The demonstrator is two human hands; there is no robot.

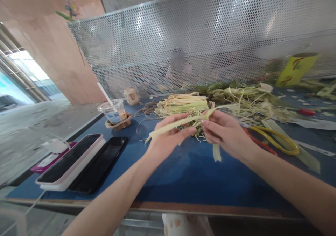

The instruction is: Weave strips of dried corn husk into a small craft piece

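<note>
Both my hands hold one long pale green leaf strip (181, 122) above the blue table (189, 173). My left hand (168, 136) is closed around its left part, fingers curled over it. My right hand (224, 133) pinches the right part, fingers pressed together. The strip's left tip points down toward the table. Behind my hands lies a neat bundle of pale strips (183, 105), and a loose heap of green and yellowish leaf shreds (246, 99) spreads to the right. A short cut piece (216, 152) lies under my right hand.
Scissors with yellow and red handles (273, 141) lie right of my right hand. Two phones (78, 161) rest at the left edge. A plastic cup with a straw (114, 112) stands behind them. A perforated metal screen (199, 40) closes the back. A yellow tube (296, 70) stands far right.
</note>
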